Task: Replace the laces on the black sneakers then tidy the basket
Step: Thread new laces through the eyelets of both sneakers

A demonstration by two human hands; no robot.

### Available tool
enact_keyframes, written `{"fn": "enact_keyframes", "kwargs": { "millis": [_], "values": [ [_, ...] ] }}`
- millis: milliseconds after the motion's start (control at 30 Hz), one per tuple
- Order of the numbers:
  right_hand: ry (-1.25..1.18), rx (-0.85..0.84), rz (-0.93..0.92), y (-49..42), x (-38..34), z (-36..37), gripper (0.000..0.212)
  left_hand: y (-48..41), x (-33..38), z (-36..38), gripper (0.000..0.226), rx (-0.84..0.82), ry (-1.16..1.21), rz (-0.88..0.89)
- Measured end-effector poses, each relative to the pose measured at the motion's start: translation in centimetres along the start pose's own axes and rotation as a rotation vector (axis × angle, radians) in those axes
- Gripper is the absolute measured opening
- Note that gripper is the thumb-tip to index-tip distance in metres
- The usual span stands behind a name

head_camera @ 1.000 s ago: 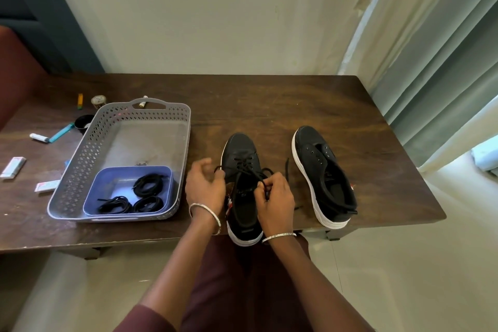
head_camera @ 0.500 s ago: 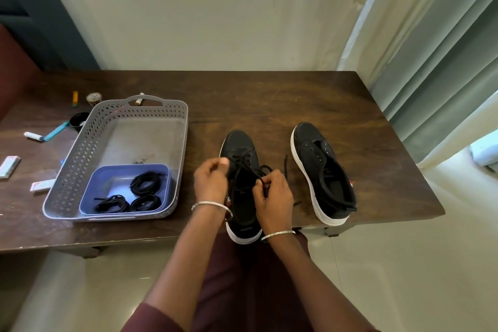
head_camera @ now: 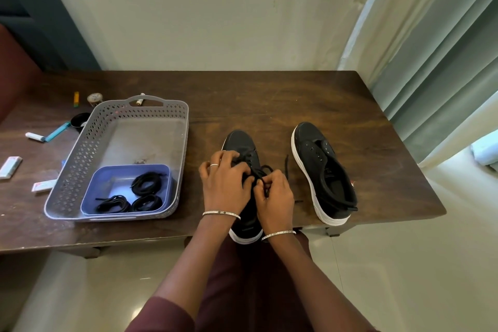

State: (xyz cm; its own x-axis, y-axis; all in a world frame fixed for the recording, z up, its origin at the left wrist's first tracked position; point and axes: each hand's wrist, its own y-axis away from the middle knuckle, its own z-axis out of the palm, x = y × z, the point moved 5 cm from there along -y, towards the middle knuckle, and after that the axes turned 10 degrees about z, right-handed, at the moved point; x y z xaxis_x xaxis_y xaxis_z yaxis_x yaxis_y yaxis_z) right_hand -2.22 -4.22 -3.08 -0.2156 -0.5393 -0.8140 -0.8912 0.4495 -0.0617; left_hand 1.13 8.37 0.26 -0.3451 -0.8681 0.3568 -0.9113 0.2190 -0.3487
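Left of the grey basket [head_camera: 80, 159], two white packets [head_camera: 10, 167] and a white-and-blue pen [head_camera: 45, 137] lie on the dark wooden counter [head_camera: 269, 100]. Inside the basket, in its near right corner, a blue tub [head_camera: 107, 183] holds three coiled laces [head_camera: 147, 183], black and lying close together. Just right of the basket stands the near sneaker [head_camera: 241, 143], black with a white sole, its toe pointing away and its heel over the counter's near edge. The left hand [head_camera: 226, 183] lies over its eyelets, fingers curled down onto the lace [head_camera: 265, 168]. The right hand [head_camera: 275, 194], touching the left, pinches the same lace between thumb and fingers above the tongue. A loose lace end trails on the counter just beyond that hand. Farther right of the basket, well apart from it, the second sneaker [head_camera: 320, 170] stands upright with bare eyelets.
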Motion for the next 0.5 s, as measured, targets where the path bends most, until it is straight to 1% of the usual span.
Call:
{"fn": "enact_keyframes", "kwargs": {
  "millis": [67, 100, 133, 167, 200, 267, 300, 333, 367, 400, 433, 467, 500],
  "values": [
    [-0.005, -0.003, 0.002, 0.0, -0.1, -0.1, 0.013, -0.2, 0.2, 0.1, 0.003, 0.025, 0.029, 0.034],
    [-0.009, 0.002, -0.003, 0.0, -0.1, -0.1, 0.014, -0.2, 0.0, 0.0, 0.001, 0.045, 0.074, 0.017],
    [-0.011, 0.010, -0.008, 0.0, -0.2, -0.2, 0.015, -0.1, -0.5, 0.2, 0.002, 0.068, 0.162, -0.054],
    [-0.009, 0.016, -0.013, 0.0, -0.2, -0.2, 0.015, 0.1, -1.4, 0.4, 0.004, 0.079, 0.323, -0.179],
    [-0.004, 0.021, -0.015, 0.0, -0.1, -0.1, 0.015, 0.3, -2.4, 0.7, 0.006, 0.114, 0.578, -0.358],
    [-0.002, 0.027, -0.028, 0.0, -0.1, -0.1, 0.015, 1.1, -3.7, 1.3, 0.009, 0.200, 1.198, -0.808],
    [-0.006, 0.030, -0.036, 0.1, -0.1, -0.1, 0.015, 1.6, -4.0, 1.7, 0.013, 0.212, 1.407, -1.000],
    [-0.011, 0.031, -0.042, 0.1, -0.1, -0.1, 0.014, 1.9, -4.2, 1.8, 0.016, 0.205, 1.522, -1.129],
    [-0.014, 0.032, -0.046, 0.1, -0.1, -0.1, 0.014, 2.2, -4.6, 2.1, 0.019, 0.190, 1.550, -1.212],
    [-0.014, 0.033, -0.047, 0.1, -0.1, -0.1, 0.014, 2.5, -4.9, 2.3, 0.019, 0.186, 1.528, -1.242],
    [-0.013, 0.032, -0.045, 0.1, -0.1, -0.1, 0.014, 2.7, -5.2, 2.3, 0.018, 0.184, 1.437, -1.221],
    [-0.010, 0.030, -0.040, 0.1, -0.1, -0.1, 0.014, 3.0, -5.8, 2.4, 0.015, 0.199, 1.247, -1.152],
    [-0.006, 0.026, -0.033, 0.1, -0.1, -0.1, 0.014, 2.9, -6.2, 1.9, 0.009, 0.229, 0.989, -1.013]
  ]
}}
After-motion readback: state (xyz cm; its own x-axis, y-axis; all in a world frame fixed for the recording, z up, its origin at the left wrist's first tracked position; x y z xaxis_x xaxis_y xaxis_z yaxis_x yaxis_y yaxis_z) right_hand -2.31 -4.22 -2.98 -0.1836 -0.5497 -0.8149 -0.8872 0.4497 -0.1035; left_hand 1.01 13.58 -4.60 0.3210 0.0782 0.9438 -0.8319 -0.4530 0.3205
